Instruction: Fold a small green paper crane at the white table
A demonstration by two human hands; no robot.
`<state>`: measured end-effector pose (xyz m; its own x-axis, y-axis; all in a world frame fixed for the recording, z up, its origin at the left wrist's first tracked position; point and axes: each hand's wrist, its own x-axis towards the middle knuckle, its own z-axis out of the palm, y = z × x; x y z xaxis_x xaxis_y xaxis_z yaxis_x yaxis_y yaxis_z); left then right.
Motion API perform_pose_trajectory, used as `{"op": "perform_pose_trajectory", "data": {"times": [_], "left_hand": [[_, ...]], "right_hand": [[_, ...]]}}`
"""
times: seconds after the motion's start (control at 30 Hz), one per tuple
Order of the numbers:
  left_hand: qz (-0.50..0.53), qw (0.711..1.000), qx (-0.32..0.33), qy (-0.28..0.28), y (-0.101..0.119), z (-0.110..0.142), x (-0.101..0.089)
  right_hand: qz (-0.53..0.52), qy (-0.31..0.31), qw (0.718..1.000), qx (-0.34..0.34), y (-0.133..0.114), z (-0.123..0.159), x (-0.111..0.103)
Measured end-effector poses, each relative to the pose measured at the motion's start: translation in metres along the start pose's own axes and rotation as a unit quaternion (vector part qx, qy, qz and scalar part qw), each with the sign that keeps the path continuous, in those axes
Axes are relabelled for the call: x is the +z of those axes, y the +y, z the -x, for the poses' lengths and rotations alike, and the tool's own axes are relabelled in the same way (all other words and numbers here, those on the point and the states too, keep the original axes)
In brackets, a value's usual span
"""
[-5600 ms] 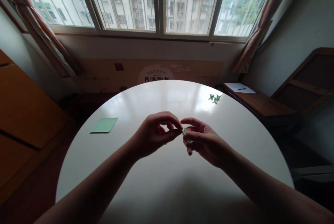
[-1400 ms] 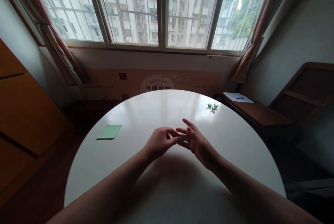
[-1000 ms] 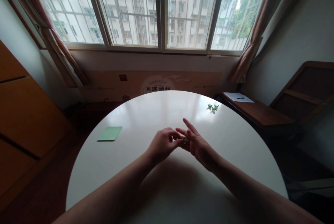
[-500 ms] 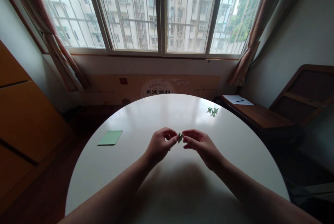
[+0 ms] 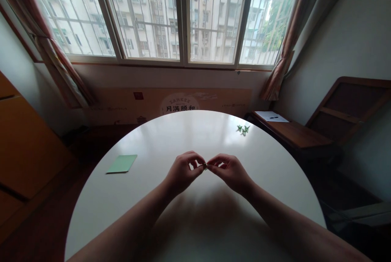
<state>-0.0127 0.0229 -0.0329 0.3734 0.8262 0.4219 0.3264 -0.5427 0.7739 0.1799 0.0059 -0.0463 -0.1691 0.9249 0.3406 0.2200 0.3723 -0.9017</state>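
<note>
Between my fingertips, above the white round table [image 5: 159, 139], is a small folded green paper piece [image 5: 205, 167], mostly hidden by the fingers. My left hand [image 5: 185, 171] pinches it from the left with thumb and forefinger. From the other side my right hand [image 5: 229, 171] pinches it too, and the two hands nearly touch. Several small folded green paper figures [image 5: 243, 130] lie in a cluster at the table's far right. On the left side rests a stack of square light green paper [image 5: 121, 164].
A wooden chair [image 5: 293, 133] stands beyond the table's right edge, with a white paper sheet [image 5: 269, 116] and a dark pen on its seat. A wooden cabinet [image 5: 27, 144] is at the left. Barred windows [image 5: 210, 17] and curtains [image 5: 62, 74] line the back.
My right fingers have closed in on the green paper piece, and the hands have come together. The piece is turned and less visible. The whole view has shifted slightly.
</note>
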Motion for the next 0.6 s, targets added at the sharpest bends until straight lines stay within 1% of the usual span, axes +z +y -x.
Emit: {"op": "perform_pose_trajectory", "data": {"times": [0.13,0.27,0.6], "left_hand": [[0.017,1.0,-0.002,-0.005,0.002,0.001,0.0],[0.043,0.999,-0.007,-0.004,0.004,0.002,0.002],[0.121,0.992,-0.014,0.019,0.012,0.002,-0.002]], "right_hand": [[0.027,0.007,0.999,-0.018,0.001,0.001,-0.002],[0.033,0.01,0.999,-0.029,-0.002,0.003,-0.003],[-0.019,0.05,0.996,-0.067,-0.008,0.006,0.0]]}}
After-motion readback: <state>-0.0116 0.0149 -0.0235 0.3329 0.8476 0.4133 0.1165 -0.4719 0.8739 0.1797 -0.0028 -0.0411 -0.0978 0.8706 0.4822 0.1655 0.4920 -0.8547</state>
